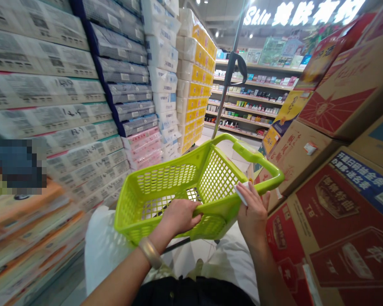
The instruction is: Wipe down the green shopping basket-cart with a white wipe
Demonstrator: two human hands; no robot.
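Observation:
A lime-green shopping basket [166, 178] with perforated walls tilts in front of me, and no goods show inside it. My left hand [182, 216], with a gold bangle at the wrist, is closed over its near rim. At the basket's right end, my right hand [252, 208] presses a white cloth [241, 194] against the rim, close to the curved green handle [258, 159]. The fingers lie over the cloth, which may be a tissue or wipe. Part of the basket's near side is hidden behind my left hand and forearm.
Wrapped paper packs [47, 89] are stacked high on the left, with yellow-and-white packs [194, 85] farther back. Cardboard cartons [332, 204] rise close on the right. A grey pole with a black grip [231, 70] stands behind the basket. Shelves of small products [258, 85] line the back.

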